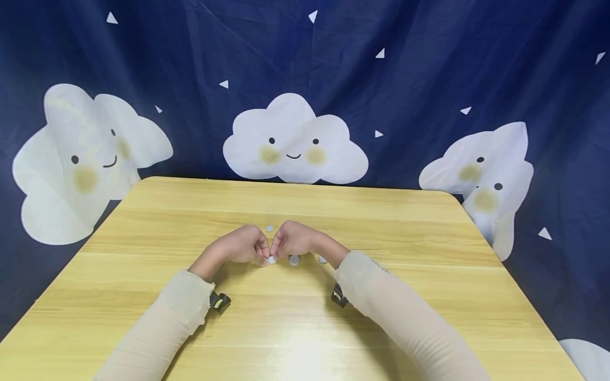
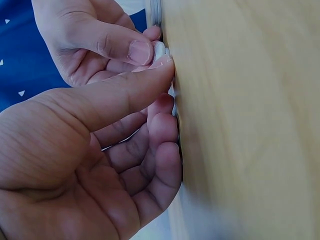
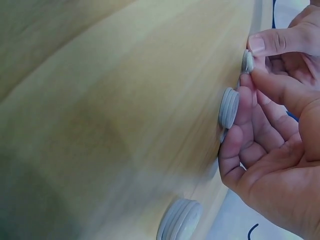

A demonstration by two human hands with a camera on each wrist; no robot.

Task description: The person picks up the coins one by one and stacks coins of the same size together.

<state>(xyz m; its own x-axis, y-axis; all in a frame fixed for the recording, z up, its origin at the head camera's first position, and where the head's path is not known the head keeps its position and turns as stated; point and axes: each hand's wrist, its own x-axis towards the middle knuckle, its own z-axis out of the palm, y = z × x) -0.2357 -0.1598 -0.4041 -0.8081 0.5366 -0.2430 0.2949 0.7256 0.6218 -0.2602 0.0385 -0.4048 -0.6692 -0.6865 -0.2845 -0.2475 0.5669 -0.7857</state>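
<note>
My left hand (image 1: 242, 244) and right hand (image 1: 296, 239) meet near the middle of the table, low over its surface. Between their thumbs and fingers, both pinch a small stack of silver coins (image 3: 247, 62) from opposite sides. In the left wrist view, the left thumb and right thumb press close together on the coins (image 2: 159, 50), which the fingers partly cover. Just beside the right fingers stands another coin stack (image 3: 229, 108). Farther along the table is a third coin stack (image 3: 181, 220), partly behind the right wrist in the head view.
A further silver disc (image 1: 269, 228) lies behind the hands. All of this is on a light wooden table (image 1: 305, 317). A dark blue curtain (image 1: 190, 53) with white clouds hangs behind the far edge. Black wrist devices (image 1: 220, 302) sit below both sleeves.
</note>
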